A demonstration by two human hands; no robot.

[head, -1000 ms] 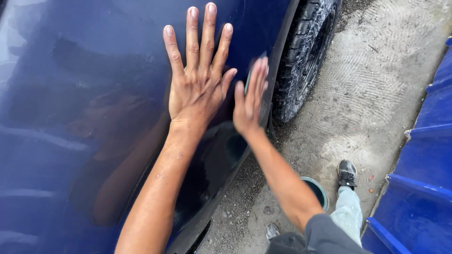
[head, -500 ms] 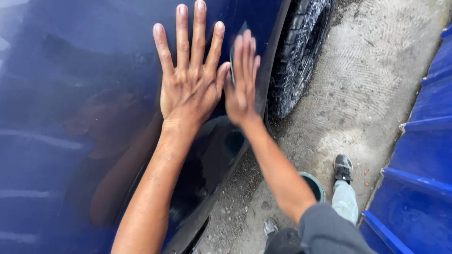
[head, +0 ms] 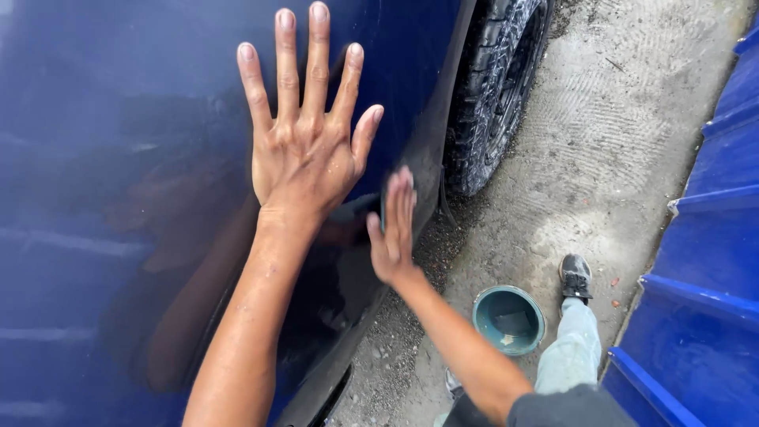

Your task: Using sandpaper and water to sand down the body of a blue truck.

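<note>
My left hand [head: 304,150] lies flat on the glossy dark blue car panel [head: 118,158], fingers spread wide and pointing up, with nothing in it. My right hand [head: 394,229] is just below and right of the left thumb, pressed edge-on against the panel's rear edge with its fingers straight and together. It is motion-blurred. A thin dark strip shows behind its fingers; I cannot tell whether it is a pad or sheet under the palm. Both forearms are bare and wet-looking.
A dusty black tyre [head: 498,95] sits in the wheel arch right of the panel. On the gritty concrete ground [head: 617,119] stand a teal bucket [head: 508,319] and my shoe [head: 575,277]. A blue corrugated wall [head: 704,261] closes the right side.
My right hand has slid down the panel, from beside the left hand's fingers to below its thumb. The left hand stays flat in the same spot.
</note>
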